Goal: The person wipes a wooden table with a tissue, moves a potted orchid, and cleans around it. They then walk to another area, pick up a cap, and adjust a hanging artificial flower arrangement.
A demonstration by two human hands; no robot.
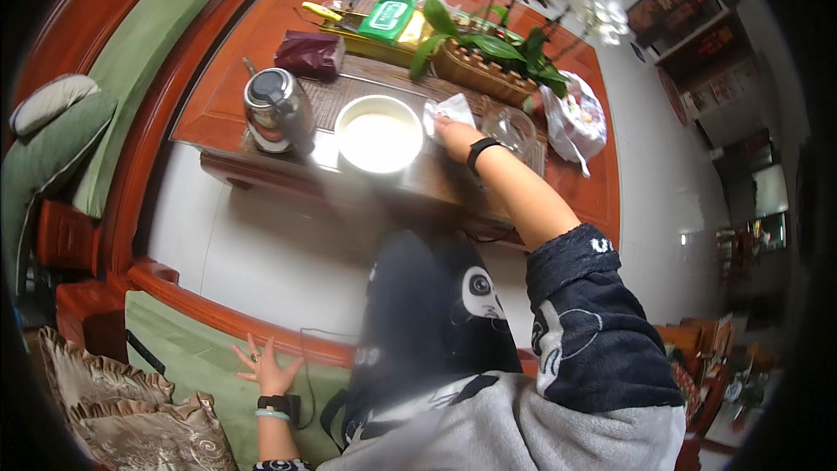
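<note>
My right hand (452,135) reaches over the wooden coffee table (598,190) and presses a white tissue (458,108) on its surface. Just left of that hand stands a round white bowl (345,144), its inside washed out by glare. To the right of the fingers is a clear glass bowl (513,127), partly behind my wrist. My left hand (271,369) rests with fingers spread on the green seat cushion (203,373) beside my leg, holding nothing. A ring and a bracelet show on it.
An electric kettle (271,111) stands at the table's near left edge. Behind are a maroon tissue pack (308,54), a green wipes packet (388,18) and an orchid planter (484,72). A white plastic bag (575,118) sits at the right. Ruffled cushions (150,435) lie by my left arm.
</note>
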